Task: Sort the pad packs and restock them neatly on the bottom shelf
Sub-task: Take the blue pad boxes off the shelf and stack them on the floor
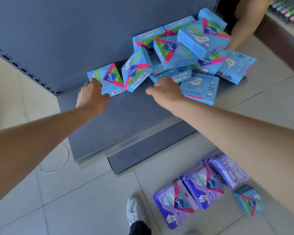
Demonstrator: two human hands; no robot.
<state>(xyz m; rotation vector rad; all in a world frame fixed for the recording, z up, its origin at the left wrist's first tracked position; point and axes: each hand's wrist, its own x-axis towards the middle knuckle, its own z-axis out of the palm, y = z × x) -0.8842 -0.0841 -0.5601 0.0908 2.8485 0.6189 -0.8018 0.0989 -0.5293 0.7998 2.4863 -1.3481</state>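
Note:
A jumbled heap of several blue pad packs (185,51) lies on the grey bottom shelf (119,119), toward its right end. My left hand (92,94) grips the leftmost blue pack (109,78), which stands at the heap's left edge. My right hand (166,90) hovers with loosely curled fingers over the front of the heap, just left of a flat blue pack (200,89); whether it touches a pack is unclear. On the floor lie purple pad packs (193,189) and one blue pack (249,199).
The shelf's grey back panel (66,39) rises behind the heap. Another person's arm (244,22) reaches in at the top right, behind the packs. My white shoe (136,209) stands on the tiled floor (75,200) below the shelf's front edge.

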